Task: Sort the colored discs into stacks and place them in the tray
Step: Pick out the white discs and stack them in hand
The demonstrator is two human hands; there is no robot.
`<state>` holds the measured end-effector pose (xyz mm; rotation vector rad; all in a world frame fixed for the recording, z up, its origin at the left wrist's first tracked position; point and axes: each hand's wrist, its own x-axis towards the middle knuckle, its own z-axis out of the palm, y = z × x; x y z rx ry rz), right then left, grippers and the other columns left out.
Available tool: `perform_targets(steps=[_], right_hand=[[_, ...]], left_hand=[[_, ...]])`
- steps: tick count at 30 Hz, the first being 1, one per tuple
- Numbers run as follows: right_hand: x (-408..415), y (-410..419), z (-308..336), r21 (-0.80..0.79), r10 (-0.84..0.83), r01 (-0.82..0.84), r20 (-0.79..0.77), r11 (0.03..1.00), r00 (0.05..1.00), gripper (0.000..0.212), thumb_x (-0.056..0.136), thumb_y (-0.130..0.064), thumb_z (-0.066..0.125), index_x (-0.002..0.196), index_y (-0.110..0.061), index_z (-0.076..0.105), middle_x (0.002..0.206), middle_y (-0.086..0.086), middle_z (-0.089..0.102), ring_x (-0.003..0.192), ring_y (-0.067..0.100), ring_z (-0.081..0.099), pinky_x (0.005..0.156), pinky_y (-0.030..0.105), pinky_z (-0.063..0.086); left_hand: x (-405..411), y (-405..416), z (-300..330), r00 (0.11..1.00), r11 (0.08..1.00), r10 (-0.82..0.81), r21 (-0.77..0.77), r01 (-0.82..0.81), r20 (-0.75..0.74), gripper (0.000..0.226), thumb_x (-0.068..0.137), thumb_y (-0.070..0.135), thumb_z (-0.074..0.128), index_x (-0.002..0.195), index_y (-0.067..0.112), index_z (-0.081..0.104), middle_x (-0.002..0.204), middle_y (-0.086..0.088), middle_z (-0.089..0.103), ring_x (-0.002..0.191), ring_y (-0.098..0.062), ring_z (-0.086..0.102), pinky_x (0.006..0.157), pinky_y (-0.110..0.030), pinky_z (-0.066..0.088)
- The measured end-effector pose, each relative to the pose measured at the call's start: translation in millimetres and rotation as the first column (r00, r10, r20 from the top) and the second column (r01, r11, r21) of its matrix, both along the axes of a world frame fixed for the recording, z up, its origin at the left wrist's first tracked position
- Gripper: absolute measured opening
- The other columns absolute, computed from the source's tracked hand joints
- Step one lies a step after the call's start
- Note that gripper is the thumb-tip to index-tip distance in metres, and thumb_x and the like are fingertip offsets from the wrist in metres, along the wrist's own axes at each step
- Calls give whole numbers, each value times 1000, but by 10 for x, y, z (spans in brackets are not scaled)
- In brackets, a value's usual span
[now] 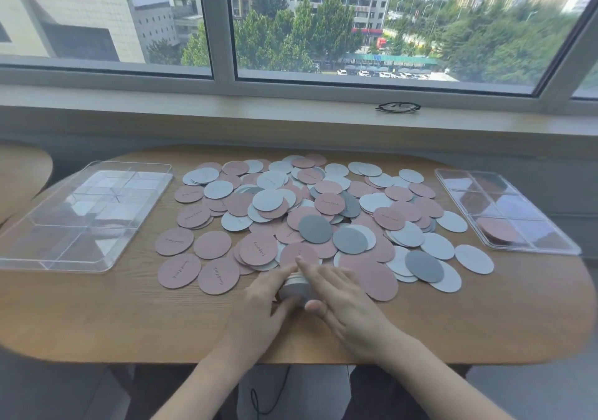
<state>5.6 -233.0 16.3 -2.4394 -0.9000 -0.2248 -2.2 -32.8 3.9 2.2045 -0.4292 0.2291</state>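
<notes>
- Head view, work surface: a wooden table (129,316) carries a loose heap of discs (310,212), pink, pale and dark grey, overlapping across its middle.
- Head view, containers: a clear tray (42,262) with dividers sits at the left; a second clear tray (524,248) at the right has pink discs in its near left compartment.
- Head view, item in hand: a small stack of grey discs (296,288) stands at the near edge of the heap, between both hands.
- Left hand (259,309): fingers curled against the left side of the stack, gripping it.
- Right hand (336,293): laid over the stack's top and right side, thumb at the near edge; fingers look fairly straight, pressing rather than pinching, though the far side of the stack is hidden.
- Handling judgement: the discs appear thin, light and card-like, so they should flex little but slide readily on one another; a stack is likely to shear if tilted.
- Hold judgement: best taken by the rim on opposite sides, with a finger on top to keep the edges aligned.
- Single discs lying flat would probably need lifting at an overhanging edge.
- Window sill: a pair of spectacles (398,107) lies far right.
</notes>
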Motion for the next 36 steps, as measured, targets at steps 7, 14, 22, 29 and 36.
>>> perform_targets(steps=[7, 14, 22, 29, 36], right_hand=[[829, -594, 119, 98, -575, 581, -82, 808, 814, 29, 98, -28, 56, 123, -15, 64, 110, 1, 59, 106, 19, 57, 91, 40, 42], [1096, -775, 73, -339, -683, 636, -30, 694, 730, 41, 90, -51, 62, 113, -17, 65, 120, 4, 51, 121, 26, 44, 96, 41, 38], [1003, -776, 104, 59, -661, 687, -226, 724, 715, 24, 81, -26, 77, 88, -21, 55, 92, -4, 58, 92, 22, 56, 87, 43, 45], [890, -957, 204, 214, -616, 578, 223, 787, 756, 23, 74, -5, 78, 83, -12, 58, 79, 2, 61, 76, 29, 58, 64, 37, 45], [854, -1089, 41, -159, -446, 445, 28, 881, 895, 27, 65, -18, 89, 82, -19, 67, 82, -8, 59, 75, 17, 53, 65, 28, 37]], left_hand=[[24, 15, -18, 999, 999, -36, -18, 36, -21, 41, 92, 16, 67, 124, 40, 59, 112, 26, 62, 107, 0, 57, 81, -12, 43], [26, 24, -29, 999, 999, -27, -23, 26, -42, 34, 92, 21, 67, 120, 40, 61, 107, 21, 63, 100, 0, 58, 75, -10, 41], [17, 22, -13, 999, 999, -32, -27, 31, -32, 33, 92, 19, 68, 119, 38, 62, 105, 22, 63, 97, 1, 57, 76, -9, 40], [13, 12, 11, 999, 999, -33, -36, 33, -16, 31, 91, 16, 70, 115, 34, 64, 103, 21, 64, 96, 2, 56, 77, -8, 38], [-1, 14, 23, 1000, 999, -29, -26, 29, -2, 31, 89, 15, 71, 112, 35, 64, 101, 21, 64, 95, 3, 56, 77, -7, 38]])
